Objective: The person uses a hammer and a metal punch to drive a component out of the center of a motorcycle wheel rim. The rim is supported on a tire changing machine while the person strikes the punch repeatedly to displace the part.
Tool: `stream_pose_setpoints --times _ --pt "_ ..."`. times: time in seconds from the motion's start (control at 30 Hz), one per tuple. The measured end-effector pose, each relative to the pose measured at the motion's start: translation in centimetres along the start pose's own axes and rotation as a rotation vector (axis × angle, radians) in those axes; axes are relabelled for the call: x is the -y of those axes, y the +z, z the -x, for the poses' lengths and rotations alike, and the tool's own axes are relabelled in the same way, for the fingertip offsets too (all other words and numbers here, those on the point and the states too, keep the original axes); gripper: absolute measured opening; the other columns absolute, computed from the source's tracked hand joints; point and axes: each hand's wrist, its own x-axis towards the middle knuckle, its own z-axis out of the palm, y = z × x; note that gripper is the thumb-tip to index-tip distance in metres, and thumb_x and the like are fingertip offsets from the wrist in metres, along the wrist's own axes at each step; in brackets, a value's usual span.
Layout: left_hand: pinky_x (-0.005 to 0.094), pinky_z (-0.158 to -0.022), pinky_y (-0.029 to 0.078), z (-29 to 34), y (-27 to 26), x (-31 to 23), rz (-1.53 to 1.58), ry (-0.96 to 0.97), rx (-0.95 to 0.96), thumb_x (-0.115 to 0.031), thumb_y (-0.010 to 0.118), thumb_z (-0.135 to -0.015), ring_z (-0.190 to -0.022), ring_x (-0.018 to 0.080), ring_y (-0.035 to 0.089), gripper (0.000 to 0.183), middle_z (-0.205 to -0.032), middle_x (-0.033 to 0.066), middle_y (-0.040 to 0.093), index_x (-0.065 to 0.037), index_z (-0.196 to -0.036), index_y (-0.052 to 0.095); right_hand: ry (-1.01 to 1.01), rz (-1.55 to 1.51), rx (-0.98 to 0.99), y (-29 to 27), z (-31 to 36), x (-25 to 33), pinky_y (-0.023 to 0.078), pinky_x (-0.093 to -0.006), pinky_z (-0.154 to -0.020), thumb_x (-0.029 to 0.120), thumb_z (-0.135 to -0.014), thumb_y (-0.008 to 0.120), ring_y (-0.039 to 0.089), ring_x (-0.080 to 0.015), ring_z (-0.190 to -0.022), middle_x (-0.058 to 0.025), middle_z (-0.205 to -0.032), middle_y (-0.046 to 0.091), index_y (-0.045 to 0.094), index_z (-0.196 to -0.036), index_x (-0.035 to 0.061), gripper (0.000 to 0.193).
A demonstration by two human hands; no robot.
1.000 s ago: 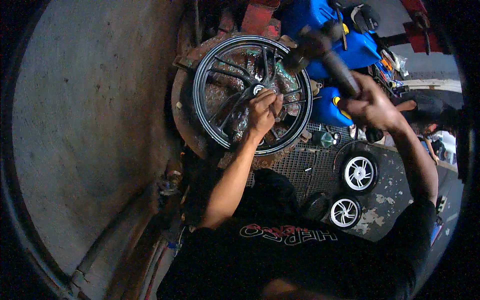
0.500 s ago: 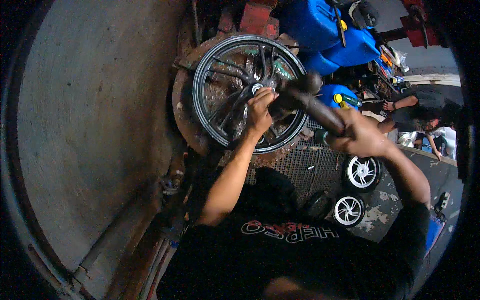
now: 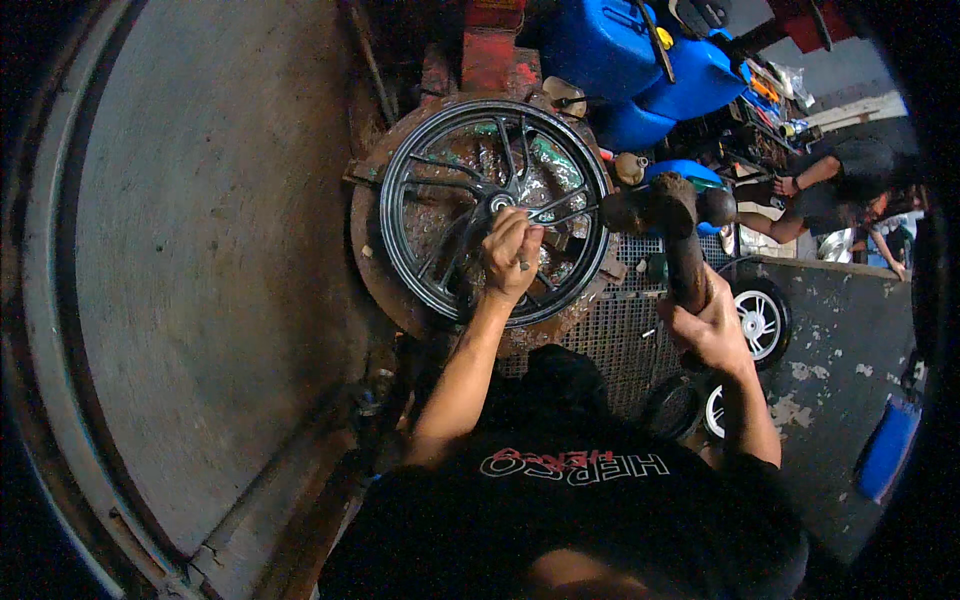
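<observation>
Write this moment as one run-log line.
left hand: fingers pinched at hub of black spoked alloy wheel | right hand: grips raised dark wooden-handled hammer

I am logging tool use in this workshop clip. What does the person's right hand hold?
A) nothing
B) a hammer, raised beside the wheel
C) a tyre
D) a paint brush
B: the right hand grips the handle of a hammer, its head up beside the black spoked wheel, where the left hand rests near the hub.

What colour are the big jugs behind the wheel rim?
Blue jugs, seen best in the head view, just beyond the black wheel rim.
</observation>
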Motion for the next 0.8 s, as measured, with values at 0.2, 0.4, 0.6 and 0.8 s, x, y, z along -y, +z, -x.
stream_pose_setpoints --times 0.2,0.4,0.6,0.8 --pt "0.0424 -0.07 0.048 -1.1 0.2 0.6 -0.051 -0.026 -0.003 -0.016 0.046 -0.091 -0.073 0.0391 0.057 0.031 -0.074 0.0212 0.058 0.006 -0.071 0.054 0.092 -0.06 -0.072 0.2 1.9 -2.1 0.041 -0.027 -0.077 0.007 -0.072 0.063 0.045 -0.0122 -0.08 -0.0037 -0.085 0.054 0.05 -0.111 -0.0058 0.044" --pt "0.0432 -0.071 0.047 -1.1 0.7 1.9 -0.127 -0.025 0.046 -0.015 0.046 -0.091 -0.076 0.0409 0.058 0.031 -0.081 0.0256 0.06 0.011 -0.078 0.057 -0.018 -0.143 -0.15 0.6 3.2 -3.8 0.041 -0.0262 -0.075 0.007 -0.072 0.064 0.046 -0.0113 -0.078 -0.0028 -0.083 0.052 0.05 -0.108 -0.0052 0.04" --pt "0.0404 -0.067 0.045 -0.5 0.2 1.5 -0.007 -0.211 0.056 -0.015 0.05 -0.09 -0.072 0.0391 0.055 0.023 -0.077 0.021 0.058 0.005 -0.078 0.055 -0.119 -0.135 -0.196 1.4 3.6 -4.8 0.041 -0.0264 -0.075 0.006 -0.072 0.064 0.047 -0.0114 -0.079 -0.0042 -0.085 0.054 0.051 -0.108 -0.0057 0.04" --pt "0.0363 -0.076 0.046 -0.2 -0.9 1.1 0.118 -0.088 0.109 -0.012 0.057 -0.086 -0.075 0.0266 0.056 0.017 -0.077 0.0112 0.057 0.0 -0.076 0.052 -0.147 0.008 -0.173 3.2 2.4 -5.4 0.047 -0.0345 -0.075 0.006 -0.071 0.067 0.061 -0.0237 -0.08 -0.0187 -0.092 0.063 0.05 -0.112 -0.006 0.045"
